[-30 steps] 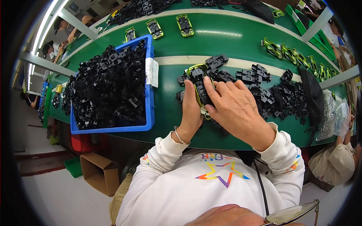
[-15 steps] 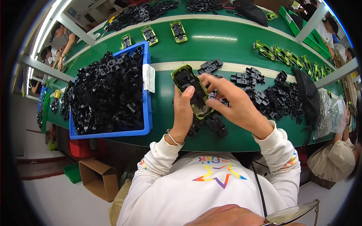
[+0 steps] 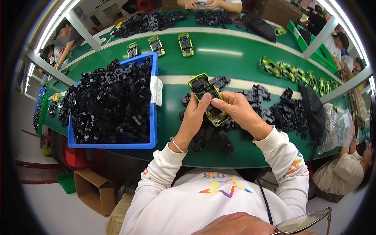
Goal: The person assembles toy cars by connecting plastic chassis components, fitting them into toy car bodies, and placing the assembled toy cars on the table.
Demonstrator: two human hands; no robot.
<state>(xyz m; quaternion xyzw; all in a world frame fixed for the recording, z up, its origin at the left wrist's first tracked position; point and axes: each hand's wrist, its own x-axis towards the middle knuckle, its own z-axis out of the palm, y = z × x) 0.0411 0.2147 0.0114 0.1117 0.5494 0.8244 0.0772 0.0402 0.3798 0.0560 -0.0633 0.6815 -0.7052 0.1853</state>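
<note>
Head view — left hand (image 3: 194, 117) and right hand (image 3: 234, 110) both gripping 1 yellow-green toy car shell (image 3: 208, 98) above green table (image 3: 172, 129).

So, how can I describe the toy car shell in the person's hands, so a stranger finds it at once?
Start at the blue bin of black parts on the green belt. Just right of it, the left hand and right hand hold a yellow-green toy car shell with a black insert. It is the only shell lifted off the belt.

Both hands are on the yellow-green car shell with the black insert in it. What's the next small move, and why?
Probably press the black insert down with the left hand thumb while the right hand steadies the car shell. The shell is held up off the green belt between both hands, underside up, with the insert already inside it.
</note>
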